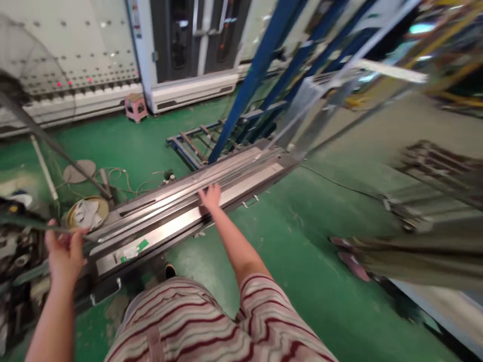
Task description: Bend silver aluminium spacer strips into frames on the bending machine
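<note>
A long metal bench (pixel 177 223) runs diagonally across the view, with long silvery strips (pixel 151 213) lying along it. At the bench's left end, my left hand (pixel 66 251) is raised with its fingers curled around a thin dark strip (pixel 33 223). My right hand (pixel 210 197) is over the middle of the bench, its fingers spread, at the strips. Whether it touches them is hard to tell. Green and white pieces (pixel 136 249) lie on the bench's near side.
A round yellow container with a pale cloth (pixel 87 213) stands beyond the bench's left end. Blue frames (pixel 245 85) rise behind its right end. A pink stool (pixel 136 107) is by the white machine. Another person's legs and shoes (pixel 354 264) are at the right.
</note>
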The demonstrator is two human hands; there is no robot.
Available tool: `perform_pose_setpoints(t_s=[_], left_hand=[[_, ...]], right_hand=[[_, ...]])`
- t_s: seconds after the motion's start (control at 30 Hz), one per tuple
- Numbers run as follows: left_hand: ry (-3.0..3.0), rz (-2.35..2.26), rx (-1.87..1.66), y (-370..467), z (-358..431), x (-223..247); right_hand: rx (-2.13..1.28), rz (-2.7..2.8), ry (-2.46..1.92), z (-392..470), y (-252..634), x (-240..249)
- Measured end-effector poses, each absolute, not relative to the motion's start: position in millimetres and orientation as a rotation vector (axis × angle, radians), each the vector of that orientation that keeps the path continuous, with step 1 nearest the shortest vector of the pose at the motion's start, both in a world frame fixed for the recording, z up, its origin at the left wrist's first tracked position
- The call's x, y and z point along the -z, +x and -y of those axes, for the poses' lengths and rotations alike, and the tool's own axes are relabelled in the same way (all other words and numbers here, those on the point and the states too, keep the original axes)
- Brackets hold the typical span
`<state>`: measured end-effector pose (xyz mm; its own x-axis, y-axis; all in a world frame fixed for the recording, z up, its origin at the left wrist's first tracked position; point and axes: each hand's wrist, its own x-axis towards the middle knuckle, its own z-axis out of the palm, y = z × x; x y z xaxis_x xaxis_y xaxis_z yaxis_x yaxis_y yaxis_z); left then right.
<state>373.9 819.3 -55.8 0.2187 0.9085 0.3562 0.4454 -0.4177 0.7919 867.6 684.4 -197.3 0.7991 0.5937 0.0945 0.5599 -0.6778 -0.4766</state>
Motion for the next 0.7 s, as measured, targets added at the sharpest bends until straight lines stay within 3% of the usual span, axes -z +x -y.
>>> perform_pose_setpoints(t_s=[0.37,0.7], left_hand=[[1.922,-1.021,-1.113,435,-831,101],[1.922,-1.26,-1.172,288,-881,112]], right_hand=[[0.014,0.9,-2.738,-692,942,246],[0.278,1.258,-2.723,-727,817,264]])
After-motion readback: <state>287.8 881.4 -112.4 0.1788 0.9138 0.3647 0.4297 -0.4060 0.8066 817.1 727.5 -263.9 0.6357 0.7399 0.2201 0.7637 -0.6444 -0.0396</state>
